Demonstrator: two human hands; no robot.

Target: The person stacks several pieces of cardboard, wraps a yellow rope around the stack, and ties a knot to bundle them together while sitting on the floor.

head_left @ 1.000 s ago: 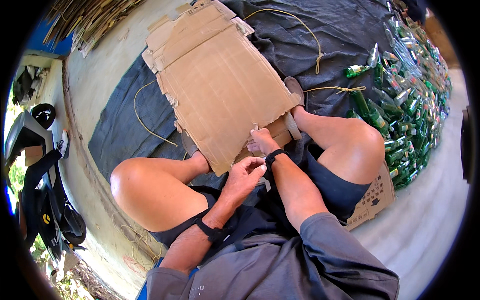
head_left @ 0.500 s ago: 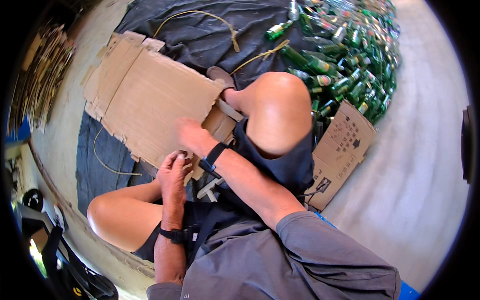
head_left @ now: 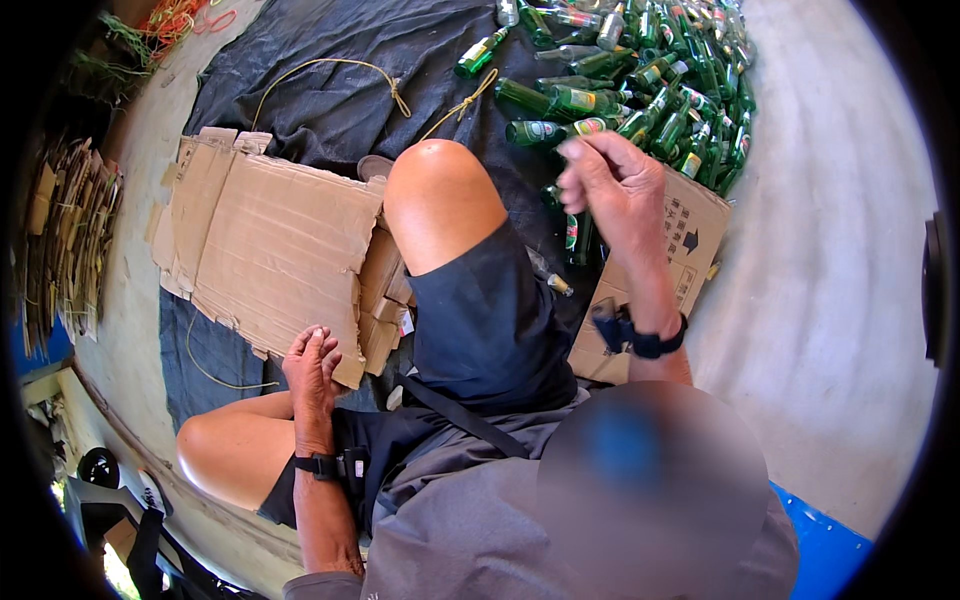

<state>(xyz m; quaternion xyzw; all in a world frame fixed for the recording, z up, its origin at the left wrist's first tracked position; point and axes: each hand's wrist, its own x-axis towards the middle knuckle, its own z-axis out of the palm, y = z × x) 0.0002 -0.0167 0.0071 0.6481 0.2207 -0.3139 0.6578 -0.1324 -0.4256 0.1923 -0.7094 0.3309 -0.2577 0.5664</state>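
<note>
Beside the left hand [head_left: 312,368], flat ragged-edged brown cardboard [head_left: 280,250]

Black arrow [head_left: 691,241], lettering [head_left: 686,211] on cardboard [head_left: 600,361]

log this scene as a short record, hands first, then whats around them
left hand: at the edge of the flattened cardboard in this view; contact unclear
right hand: beside the green glass bottles; whether it grips anything unclear
wrists: a black strap on each
flattened cardboard: brown, ragged-edged, over a dark tarp
green glass bottles: heaped, many lying on their sides
printed cardboard: partly behind the right forearm
yellow rope: on the tarp, beyond the flattened cardboard
far left: a stack of brown cardboard
</note>
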